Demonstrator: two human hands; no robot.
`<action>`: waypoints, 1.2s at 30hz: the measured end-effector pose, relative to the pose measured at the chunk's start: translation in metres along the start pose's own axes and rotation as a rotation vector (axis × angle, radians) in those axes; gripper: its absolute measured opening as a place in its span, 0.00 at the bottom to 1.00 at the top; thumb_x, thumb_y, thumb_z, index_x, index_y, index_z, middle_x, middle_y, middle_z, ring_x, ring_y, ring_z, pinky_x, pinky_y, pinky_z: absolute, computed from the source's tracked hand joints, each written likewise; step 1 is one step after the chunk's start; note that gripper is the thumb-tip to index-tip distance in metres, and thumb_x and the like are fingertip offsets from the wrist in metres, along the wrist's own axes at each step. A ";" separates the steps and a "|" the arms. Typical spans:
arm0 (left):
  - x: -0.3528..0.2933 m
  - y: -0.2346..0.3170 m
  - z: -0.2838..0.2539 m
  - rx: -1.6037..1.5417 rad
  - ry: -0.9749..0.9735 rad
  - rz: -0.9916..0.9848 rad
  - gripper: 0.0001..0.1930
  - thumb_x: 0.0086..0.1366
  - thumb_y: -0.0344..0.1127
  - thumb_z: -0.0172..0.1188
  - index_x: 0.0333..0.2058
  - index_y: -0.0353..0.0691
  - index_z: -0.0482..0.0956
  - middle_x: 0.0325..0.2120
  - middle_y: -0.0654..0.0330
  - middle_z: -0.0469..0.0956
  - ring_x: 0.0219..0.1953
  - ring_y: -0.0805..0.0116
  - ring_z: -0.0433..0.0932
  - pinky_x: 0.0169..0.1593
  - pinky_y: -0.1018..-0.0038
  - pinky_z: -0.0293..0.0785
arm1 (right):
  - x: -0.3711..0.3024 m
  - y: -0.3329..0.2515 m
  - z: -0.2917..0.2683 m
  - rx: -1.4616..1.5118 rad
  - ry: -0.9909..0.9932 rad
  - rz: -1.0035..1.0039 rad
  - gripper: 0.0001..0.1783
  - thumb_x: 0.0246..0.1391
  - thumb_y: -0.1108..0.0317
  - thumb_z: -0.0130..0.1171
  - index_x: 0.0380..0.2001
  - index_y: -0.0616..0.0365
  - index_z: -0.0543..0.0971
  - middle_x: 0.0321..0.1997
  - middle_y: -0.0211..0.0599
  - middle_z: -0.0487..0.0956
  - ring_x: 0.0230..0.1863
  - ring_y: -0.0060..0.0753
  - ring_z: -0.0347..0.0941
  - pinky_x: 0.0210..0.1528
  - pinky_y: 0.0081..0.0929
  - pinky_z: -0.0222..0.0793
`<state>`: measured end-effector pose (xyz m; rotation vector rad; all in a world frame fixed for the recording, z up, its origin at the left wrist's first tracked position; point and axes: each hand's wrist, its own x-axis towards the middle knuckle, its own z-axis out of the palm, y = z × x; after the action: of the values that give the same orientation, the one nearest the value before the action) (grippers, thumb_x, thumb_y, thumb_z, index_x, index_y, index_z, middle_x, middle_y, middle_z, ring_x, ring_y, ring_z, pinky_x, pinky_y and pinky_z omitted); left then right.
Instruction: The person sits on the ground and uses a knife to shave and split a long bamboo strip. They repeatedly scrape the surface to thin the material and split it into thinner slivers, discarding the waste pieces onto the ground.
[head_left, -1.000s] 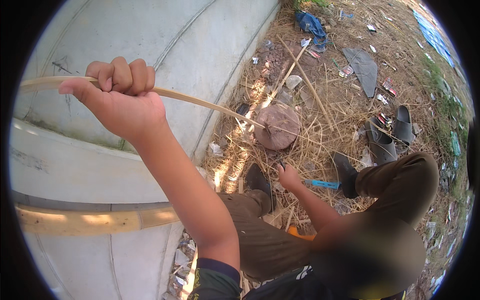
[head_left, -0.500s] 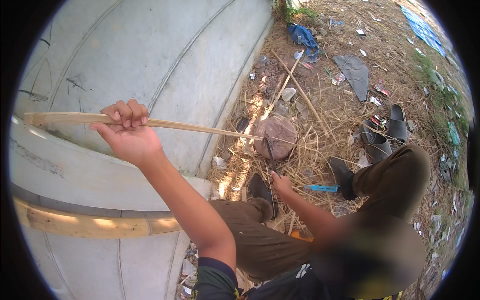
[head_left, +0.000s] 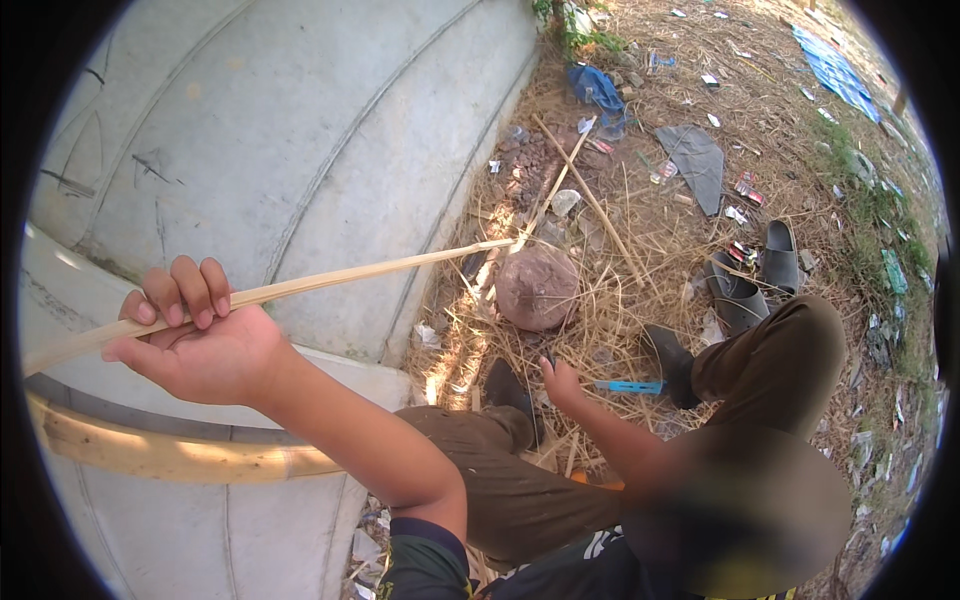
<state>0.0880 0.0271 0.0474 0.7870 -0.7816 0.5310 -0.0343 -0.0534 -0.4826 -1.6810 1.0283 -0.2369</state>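
My left hand (head_left: 205,325) is closed around a long, pale split bamboo strip (head_left: 380,268). It is held raised at the left, its far tip above the left edge of a round brown chopping block (head_left: 537,288). I cannot tell whether the tip touches the block. My right hand (head_left: 562,385) is closed on a knife (head_left: 548,354) just on the near side of the block. Only a short dark part of the knife shows, and the rest is hidden by the hand or foreshortened. A bright blue, narrow object (head_left: 628,387) lies right of that hand.
A pale concrete wall (head_left: 260,130) stands at the left, with a bamboo pole (head_left: 180,450) along its lower part. Two loose sticks (head_left: 590,195) cross beyond the block. Dry straw and litter cover the ground. Grey slippers (head_left: 735,290) lie at the right, near my bent knee.
My left hand has moved down and left, drawing the strip back; its far end has left the block's top. The knife has come off the block toward me, its blade now mostly out of sight.
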 end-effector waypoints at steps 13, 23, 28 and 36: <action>0.006 0.012 -0.023 0.042 0.020 0.064 0.26 0.74 0.59 0.41 0.24 0.45 0.63 0.18 0.66 0.54 0.18 0.75 0.49 0.22 0.78 0.45 | -0.032 -0.023 -0.004 -0.202 -0.263 -0.232 0.25 0.67 0.49 0.49 0.36 0.65 0.75 0.27 0.56 0.78 0.34 0.62 0.76 0.38 0.52 0.69; 0.008 0.017 -0.025 0.065 0.072 0.090 0.26 0.74 0.59 0.41 0.24 0.44 0.63 0.18 0.66 0.53 0.18 0.75 0.49 0.21 0.78 0.44 | -0.052 -0.030 -0.002 -0.240 -0.298 -0.166 0.26 0.67 0.47 0.45 0.39 0.64 0.76 0.32 0.58 0.80 0.38 0.64 0.77 0.41 0.54 0.70; 0.005 0.013 -0.014 0.101 0.101 0.129 0.26 0.74 0.58 0.40 0.25 0.42 0.63 0.19 0.65 0.54 0.18 0.75 0.48 0.22 0.78 0.45 | -0.030 -0.025 0.015 0.035 -0.018 0.081 0.26 0.66 0.46 0.47 0.40 0.61 0.78 0.32 0.55 0.81 0.38 0.62 0.78 0.41 0.53 0.71; 0.007 0.017 -0.020 0.089 0.088 0.140 0.26 0.74 0.59 0.41 0.26 0.42 0.63 0.20 0.65 0.54 0.18 0.74 0.48 0.22 0.77 0.45 | -0.035 -0.043 0.022 0.112 0.143 0.199 0.27 0.64 0.46 0.50 0.35 0.63 0.79 0.27 0.51 0.80 0.32 0.57 0.78 0.37 0.46 0.70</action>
<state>0.0894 0.0540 0.0511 0.7891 -0.7387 0.7258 -0.0201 -0.0113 -0.4426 -1.4664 1.2573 -0.2821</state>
